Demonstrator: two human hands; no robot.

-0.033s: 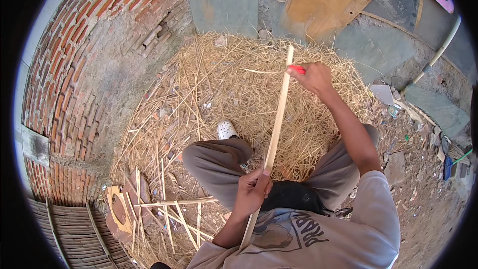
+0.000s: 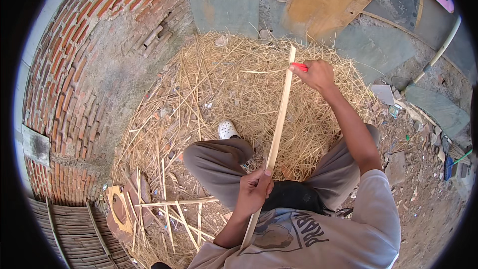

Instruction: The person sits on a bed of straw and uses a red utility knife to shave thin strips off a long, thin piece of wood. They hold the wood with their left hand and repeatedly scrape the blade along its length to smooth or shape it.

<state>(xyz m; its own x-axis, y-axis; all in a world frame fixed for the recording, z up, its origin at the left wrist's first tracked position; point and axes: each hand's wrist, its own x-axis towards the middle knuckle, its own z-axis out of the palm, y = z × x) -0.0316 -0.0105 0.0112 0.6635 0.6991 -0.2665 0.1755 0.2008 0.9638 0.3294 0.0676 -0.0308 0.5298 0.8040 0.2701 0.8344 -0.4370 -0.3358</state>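
Note:
A long pale strip of split bamboo or wood (image 2: pixel 280 124) slants up from against my shirt to over the shavings. My left hand (image 2: pixel 254 191) is closed round its lower part, just in front of my belly. Near the strip's far end my right hand (image 2: pixel 317 74) grips a small red-handled tool (image 2: pixel 299 67), with the thumb at the strip's edge. The tool's blade, if it has one, cannot be made out. A thin pale strand (image 2: pixel 266 72) reaches left from that spot; whether it is a shaving from the strip or loose straw is unclear.
Thin shavings (image 2: pixel 229 89) cover the ground around my white shoe (image 2: pixel 227 129). Several cut strips (image 2: pixel 181 202) lie at lower left beside a board with a round hole (image 2: pixel 113 198). A brick wall (image 2: pixel 74 84) rises at left; boards (image 2: pixel 221 5) lean at the back.

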